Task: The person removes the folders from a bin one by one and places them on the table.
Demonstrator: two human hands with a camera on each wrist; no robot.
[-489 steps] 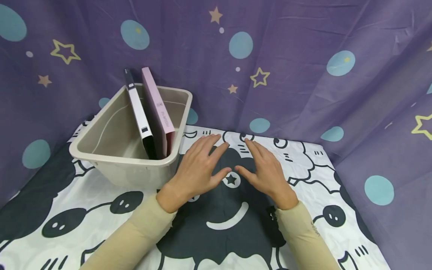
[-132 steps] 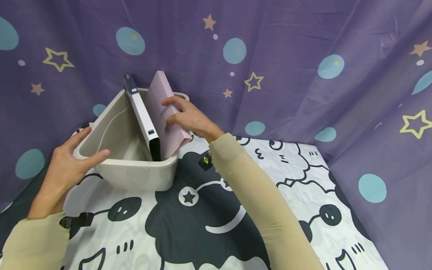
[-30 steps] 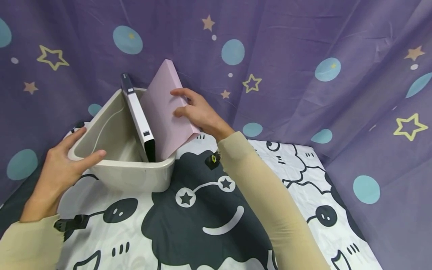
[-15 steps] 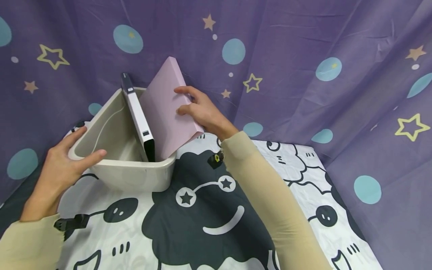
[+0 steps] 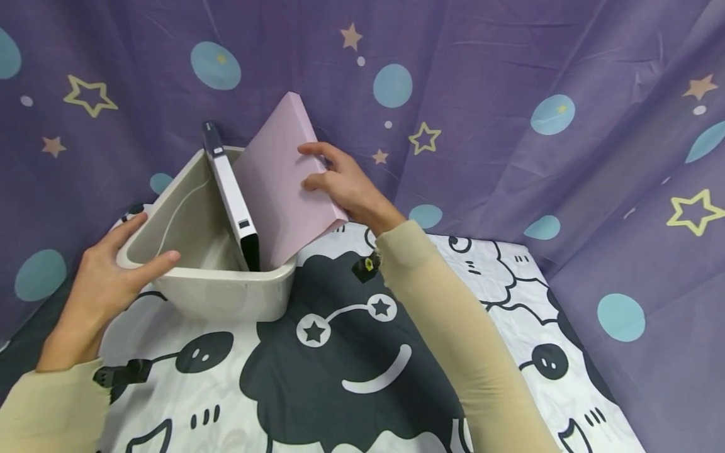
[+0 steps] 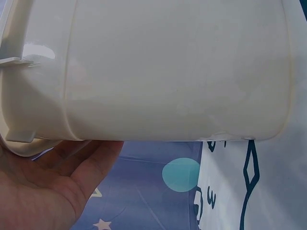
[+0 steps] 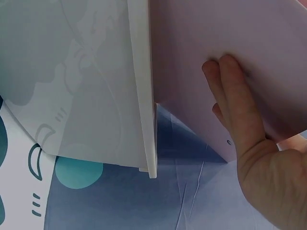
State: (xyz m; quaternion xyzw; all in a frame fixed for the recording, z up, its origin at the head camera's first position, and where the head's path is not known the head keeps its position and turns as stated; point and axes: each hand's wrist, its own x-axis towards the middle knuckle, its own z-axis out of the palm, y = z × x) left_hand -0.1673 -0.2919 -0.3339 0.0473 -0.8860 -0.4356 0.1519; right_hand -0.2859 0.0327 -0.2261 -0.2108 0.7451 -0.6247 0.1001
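Head cam: bin (image 5: 226,296) on b/w cloth (image 5: 362,352), purple starry curtain (image 5: 476,126) behind.

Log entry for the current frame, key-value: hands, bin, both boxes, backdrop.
left_hand: left hand holds the bin at its near-left corner
right_hand: right hand grips the pink box near its edge
bin: beige, upright on the printed cloth
pink_box: tilted to the right, partly inside the bin, jutting above the rim
other_box: white-and-black box, partly inside the bin, left of the pink one, no hand on it
backdrop: purple curtain, stars and blue spots
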